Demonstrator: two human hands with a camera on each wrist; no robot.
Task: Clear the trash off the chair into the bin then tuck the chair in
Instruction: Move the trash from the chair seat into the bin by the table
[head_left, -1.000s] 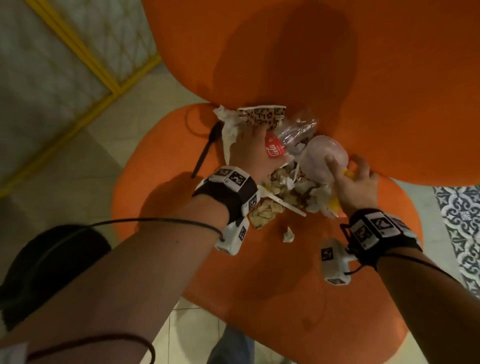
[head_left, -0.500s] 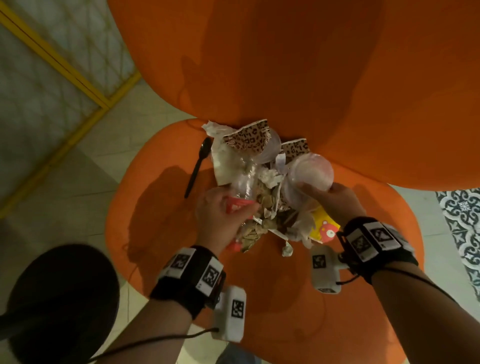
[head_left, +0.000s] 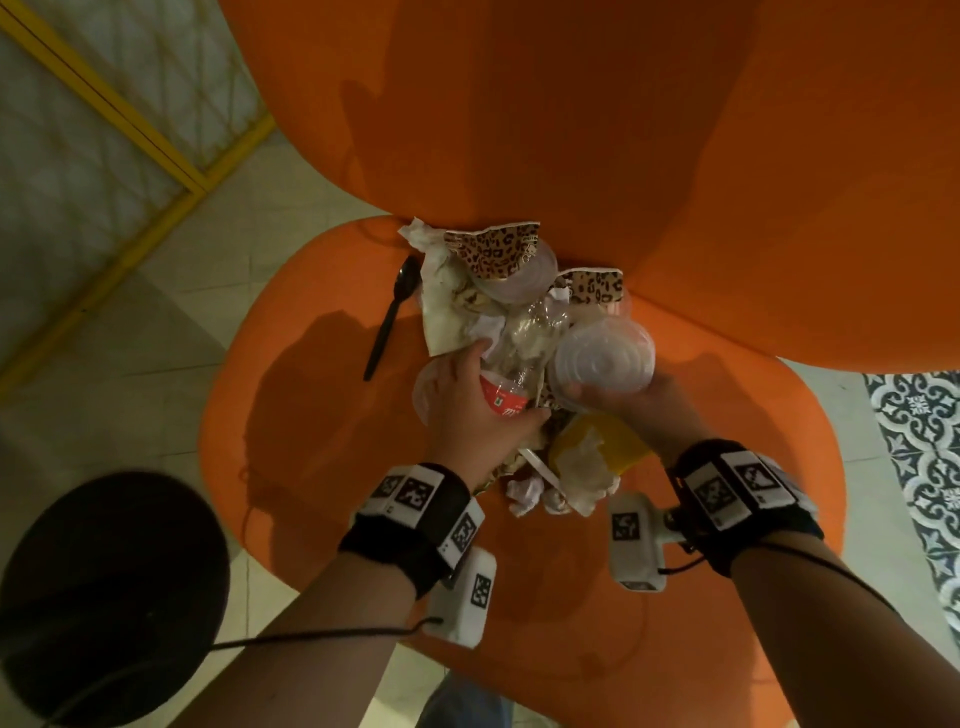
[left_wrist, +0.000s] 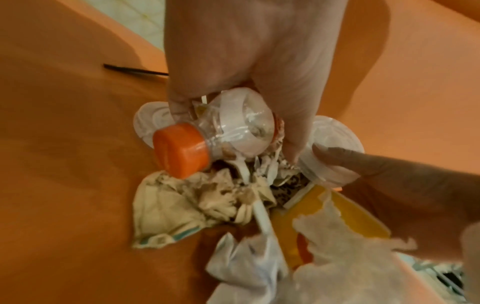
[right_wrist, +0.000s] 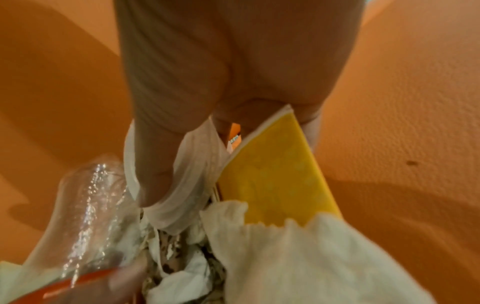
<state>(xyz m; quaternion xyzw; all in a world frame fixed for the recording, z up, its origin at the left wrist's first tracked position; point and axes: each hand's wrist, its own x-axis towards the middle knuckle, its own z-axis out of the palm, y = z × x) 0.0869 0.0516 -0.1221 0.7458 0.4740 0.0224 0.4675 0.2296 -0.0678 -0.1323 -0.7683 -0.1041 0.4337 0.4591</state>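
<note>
A heap of trash lies on the orange chair seat (head_left: 322, 467), against the backrest. My left hand (head_left: 506, 382) grips a crushed clear bottle (head_left: 498, 402) with a red label; its orange cap (left_wrist: 182, 150) points toward the wrist. My right hand (head_left: 623, 395) holds a clear plastic cup (head_left: 602, 358) and pinches a yellow packet (right_wrist: 272, 181) against it. Two leopard-print paper cups (head_left: 498, 252) sit at the back of the heap. Crumpled napkins (head_left: 582, 478) and a white plastic utensil (left_wrist: 259, 209) lie under both hands.
A black plastic spoon (head_left: 392, 317) lies alone on the seat, left of the heap. A dark round object (head_left: 104, 587) stands on the tiled floor at lower left; I cannot tell whether it is the bin. A yellow-framed panel (head_left: 130, 130) runs along the far left.
My left hand has drawn back from the rear of the heap toward me with the bottle in it. The right hand keeps the clear cup and has shifted slightly nearer.
</note>
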